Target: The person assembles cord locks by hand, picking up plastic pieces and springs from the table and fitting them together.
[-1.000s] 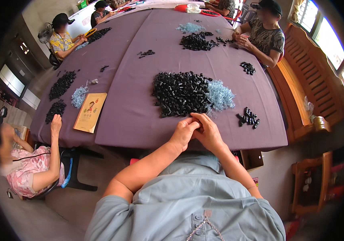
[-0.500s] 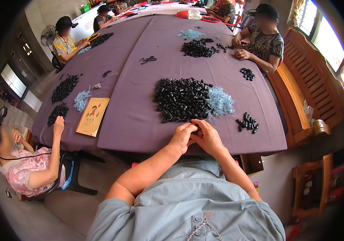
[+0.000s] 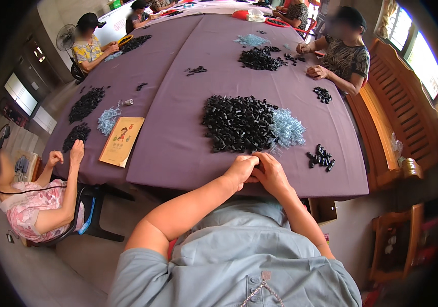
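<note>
Both the left hand [image 3: 242, 170] and the right hand [image 3: 271, 173] are on the near side of the black heap [image 3: 238, 124], pressed together at the tips; whatever lies between them is hidden, so I cannot tell whether they pinch a piece. The black heap sits on the cloth-covered surface [image 3: 173, 148], set back from the near edge by a strip of cloth. Left of the heap, open cloth runs to a yellowish booklet [image 3: 121, 141], whose long axis slants away from the near edge, its far end leaning toward the heap. Beyond the heap, a wide open stretch with a few scattered bits [image 3: 196, 70] reaches a smaller far heap [image 3: 260, 60]. The black heap is longest from left to right, while the short tubular pieces in it point every way. Touching its right side is a pale-blue mound [image 3: 288, 128], loose and tangled. Right of the heap and nearer the front, a small pile [image 3: 321, 157] of black tubes lies apart, aimed in several directions, a margin of cloth separating it from the right edge.
</note>
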The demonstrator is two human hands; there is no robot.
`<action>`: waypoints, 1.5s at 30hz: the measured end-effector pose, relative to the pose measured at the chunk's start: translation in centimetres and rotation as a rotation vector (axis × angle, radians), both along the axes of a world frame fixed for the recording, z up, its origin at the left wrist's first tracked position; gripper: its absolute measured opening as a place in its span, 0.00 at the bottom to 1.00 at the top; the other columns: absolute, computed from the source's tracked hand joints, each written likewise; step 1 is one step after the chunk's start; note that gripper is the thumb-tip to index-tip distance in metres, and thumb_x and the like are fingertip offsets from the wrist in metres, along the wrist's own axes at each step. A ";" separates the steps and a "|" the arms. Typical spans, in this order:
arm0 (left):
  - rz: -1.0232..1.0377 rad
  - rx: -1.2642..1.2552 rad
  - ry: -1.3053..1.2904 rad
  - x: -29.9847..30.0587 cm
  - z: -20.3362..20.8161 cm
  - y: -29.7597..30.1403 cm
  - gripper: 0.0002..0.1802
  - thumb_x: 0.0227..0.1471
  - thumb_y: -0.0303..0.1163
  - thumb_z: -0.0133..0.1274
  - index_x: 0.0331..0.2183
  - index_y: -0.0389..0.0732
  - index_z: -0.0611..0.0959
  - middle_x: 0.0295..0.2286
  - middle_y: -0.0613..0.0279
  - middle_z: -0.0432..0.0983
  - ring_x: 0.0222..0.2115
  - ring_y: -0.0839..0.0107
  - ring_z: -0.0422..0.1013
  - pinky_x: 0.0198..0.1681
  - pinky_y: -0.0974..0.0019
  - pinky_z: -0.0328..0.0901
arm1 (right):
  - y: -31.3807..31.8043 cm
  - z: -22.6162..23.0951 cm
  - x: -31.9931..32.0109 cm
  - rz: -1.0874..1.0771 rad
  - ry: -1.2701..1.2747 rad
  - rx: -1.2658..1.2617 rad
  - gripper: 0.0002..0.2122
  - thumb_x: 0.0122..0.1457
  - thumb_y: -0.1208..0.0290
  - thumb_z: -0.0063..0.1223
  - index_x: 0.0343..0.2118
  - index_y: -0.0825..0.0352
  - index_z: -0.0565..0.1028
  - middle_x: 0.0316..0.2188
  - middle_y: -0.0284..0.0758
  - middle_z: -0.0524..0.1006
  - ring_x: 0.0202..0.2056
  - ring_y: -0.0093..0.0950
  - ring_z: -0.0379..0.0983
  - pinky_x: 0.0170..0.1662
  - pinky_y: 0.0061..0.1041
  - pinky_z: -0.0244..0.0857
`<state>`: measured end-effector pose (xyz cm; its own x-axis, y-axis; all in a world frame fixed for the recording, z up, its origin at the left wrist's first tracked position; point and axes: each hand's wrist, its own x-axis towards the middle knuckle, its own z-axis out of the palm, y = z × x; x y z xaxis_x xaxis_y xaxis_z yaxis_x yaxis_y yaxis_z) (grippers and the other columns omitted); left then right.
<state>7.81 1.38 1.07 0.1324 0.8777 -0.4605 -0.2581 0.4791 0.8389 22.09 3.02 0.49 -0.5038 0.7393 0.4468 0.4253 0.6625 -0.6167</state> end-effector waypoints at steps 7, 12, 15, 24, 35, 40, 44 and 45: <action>-0.104 -0.002 0.123 0.0 0.4 0.4 0.14 0.57 0.39 0.42 0.38 0.45 0.80 0.33 0.65 0.78 0.33 0.72 0.76 0.35 0.63 0.72 | -0.2 0.6 -0.1 0.005 0.061 -0.147 0.17 0.51 0.79 0.59 0.46 0.70 0.73 0.37 0.44 0.75 0.37 0.44 0.75 0.40 0.33 0.70; -0.181 -0.004 0.087 -0.8 0.8 0.7 0.16 0.57 0.41 0.43 0.39 0.45 0.81 0.35 0.64 0.78 0.34 0.69 0.76 0.35 0.61 0.71 | -0.1 0.7 -0.1 0.014 0.042 -0.132 0.17 0.50 0.79 0.60 0.45 0.70 0.73 0.36 0.43 0.75 0.35 0.40 0.74 0.38 0.31 0.70; -0.180 -0.015 0.077 -0.5 0.5 1.1 0.17 0.56 0.42 0.44 0.38 0.45 0.82 0.35 0.64 0.78 0.34 0.69 0.76 0.34 0.61 0.71 | -0.1 0.7 -0.1 0.012 0.043 -0.128 0.18 0.51 0.79 0.59 0.46 0.71 0.73 0.35 0.43 0.75 0.34 0.38 0.74 0.37 0.31 0.69; -0.334 0.018 0.121 -0.8 -0.2 1.9 0.20 0.60 0.41 0.38 0.43 0.41 0.79 0.35 0.58 0.80 0.32 0.64 0.78 0.35 0.57 0.72 | 0.1 0.5 0.2 -0.021 0.030 -0.137 0.17 0.52 0.77 0.58 0.46 0.72 0.73 0.37 0.44 0.76 0.36 0.38 0.76 0.39 0.30 0.70; -0.357 0.180 0.165 -0.6 -0.5 1.1 0.23 0.65 0.43 0.34 0.41 0.37 0.79 0.28 0.55 0.80 0.24 0.66 0.78 0.30 0.66 0.73 | 0.4 0.1 0.5 -0.009 0.017 -0.088 0.18 0.50 0.80 0.56 0.46 0.71 0.73 0.37 0.44 0.76 0.36 0.39 0.75 0.40 0.30 0.70; -0.250 0.211 0.099 -0.3 -1.2 0.9 0.21 0.63 0.40 0.36 0.41 0.37 0.79 0.30 0.55 0.80 0.26 0.66 0.77 0.30 0.64 0.73 | -0.2 0.8 0.0 -0.085 0.065 -0.302 0.18 0.51 0.80 0.57 0.47 0.71 0.74 0.33 0.37 0.77 0.31 0.26 0.73 0.37 0.24 0.69; -0.184 0.180 0.062 -0.6 -0.9 0.4 0.20 0.60 0.39 0.38 0.41 0.37 0.79 0.31 0.55 0.79 0.27 0.65 0.77 0.32 0.63 0.72 | -0.5 1.3 -0.2 -0.081 0.105 -0.386 0.17 0.52 0.80 0.59 0.47 0.70 0.75 0.31 0.32 0.76 0.29 0.20 0.70 0.34 0.20 0.68; -0.198 0.142 0.044 -0.7 -0.7 0.6 0.19 0.59 0.38 0.38 0.42 0.37 0.79 0.32 0.55 0.79 0.27 0.65 0.77 0.32 0.62 0.72 | -0.6 1.5 -0.2 -0.085 0.115 -0.399 0.17 0.52 0.80 0.59 0.47 0.70 0.75 0.32 0.32 0.76 0.29 0.20 0.70 0.34 0.20 0.68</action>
<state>7.14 2.00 0.42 0.2905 0.8930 -0.3436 -0.1330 0.3933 0.9097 21.87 2.46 1.95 -0.3969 0.9026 0.1670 0.3820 0.3278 -0.8641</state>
